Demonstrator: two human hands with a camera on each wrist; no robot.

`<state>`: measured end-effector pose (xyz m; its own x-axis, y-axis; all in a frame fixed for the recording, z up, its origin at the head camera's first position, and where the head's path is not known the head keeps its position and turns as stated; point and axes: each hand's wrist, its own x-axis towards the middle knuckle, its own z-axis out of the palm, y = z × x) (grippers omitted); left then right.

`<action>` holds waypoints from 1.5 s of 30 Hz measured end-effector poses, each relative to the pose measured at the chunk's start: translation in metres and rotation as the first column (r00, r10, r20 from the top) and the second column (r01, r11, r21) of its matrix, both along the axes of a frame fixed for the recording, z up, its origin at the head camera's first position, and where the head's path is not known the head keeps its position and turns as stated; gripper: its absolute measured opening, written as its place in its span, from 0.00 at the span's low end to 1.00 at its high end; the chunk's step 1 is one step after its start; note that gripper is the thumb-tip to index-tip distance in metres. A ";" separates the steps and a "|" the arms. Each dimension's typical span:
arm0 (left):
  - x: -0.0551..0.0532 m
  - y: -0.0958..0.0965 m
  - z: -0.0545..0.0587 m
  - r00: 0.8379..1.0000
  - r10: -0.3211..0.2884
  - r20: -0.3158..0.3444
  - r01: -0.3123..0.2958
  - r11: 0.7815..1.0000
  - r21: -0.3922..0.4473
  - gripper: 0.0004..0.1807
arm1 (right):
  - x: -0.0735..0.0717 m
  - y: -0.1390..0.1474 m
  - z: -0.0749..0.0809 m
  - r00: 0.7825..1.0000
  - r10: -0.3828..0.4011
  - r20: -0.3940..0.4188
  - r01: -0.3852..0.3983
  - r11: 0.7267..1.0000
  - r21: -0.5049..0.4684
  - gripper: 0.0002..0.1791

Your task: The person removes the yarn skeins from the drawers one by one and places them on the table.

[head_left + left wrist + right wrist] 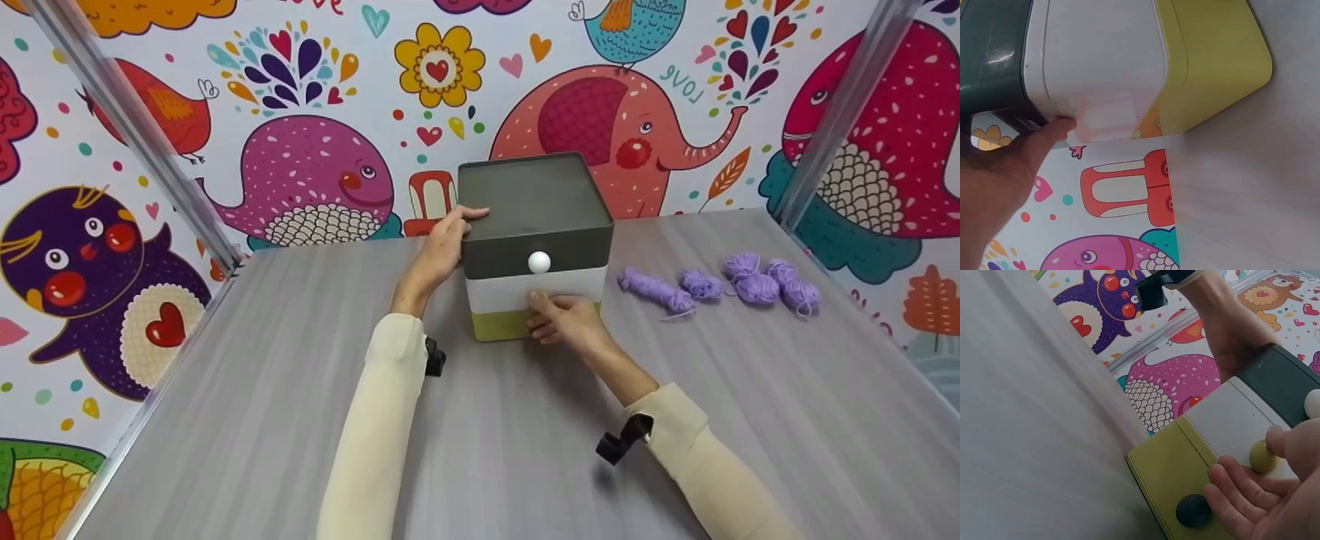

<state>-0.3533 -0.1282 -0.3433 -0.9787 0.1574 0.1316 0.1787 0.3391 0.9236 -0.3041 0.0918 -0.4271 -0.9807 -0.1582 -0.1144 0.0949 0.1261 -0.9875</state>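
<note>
A small storage box point(536, 199) of three stacked drawers stands on the table: dark grey-green on top, white in the middle, yellow-green at the bottom. My left hand point(446, 244) grips its upper left edge, fingertips over the top rim and the thumb point(1055, 129) against the side. At the front, my right hand point(574, 326) pinches the yellow knob point(1264, 457) of the white drawer point(1233, 419) between thumb and fingers. Its other fingers hang just over the yellow-green drawer point(1176, 453), beside the dark knob point(1193, 511). The top drawer has a white knob point(539, 262).
Several lilac yarn skeins point(752, 281) lie in a row on the grey table point(300, 375), right of the box. Behind it rises a wall point(337, 97) printed with cartoon animals, with metal posts point(139, 131) at the corners.
</note>
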 end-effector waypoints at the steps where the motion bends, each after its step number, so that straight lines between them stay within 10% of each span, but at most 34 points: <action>1: 0.000 0.000 0.000 1.000 0.002 0.000 -0.002 1.000 0.000 0.25 | 0.000 0.001 0.000 1.000 0.000 -0.008 0.000 1.000 0.010 0.28; 24: 0.000 0.005 0.000 1.000 -0.008 0.020 0.008 1.000 0.000 0.25 | -0.002 0.039 0.007 0.972 0.223 0.078 -0.234 0.953 0.193 0.29; 35: -0.002 0.003 0.000 1.000 -0.004 0.028 0.004 1.000 0.000 0.25 | -0.011 0.034 -0.008 0.971 0.165 0.174 -0.200 0.959 0.203 0.27; 45: 0.000 -0.001 -0.001 1.000 -0.021 -0.007 0.021 1.000 0.022 0.25 | -0.013 0.026 -0.026 0.911 0.247 0.329 -0.242 0.969 -0.054 0.26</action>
<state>-0.3535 -0.1290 -0.3443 -0.9743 0.1746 0.1423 0.1921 0.3146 0.9296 -0.3176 0.1178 -0.4535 -0.8175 -0.3916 -0.4223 0.3841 0.1755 -0.9064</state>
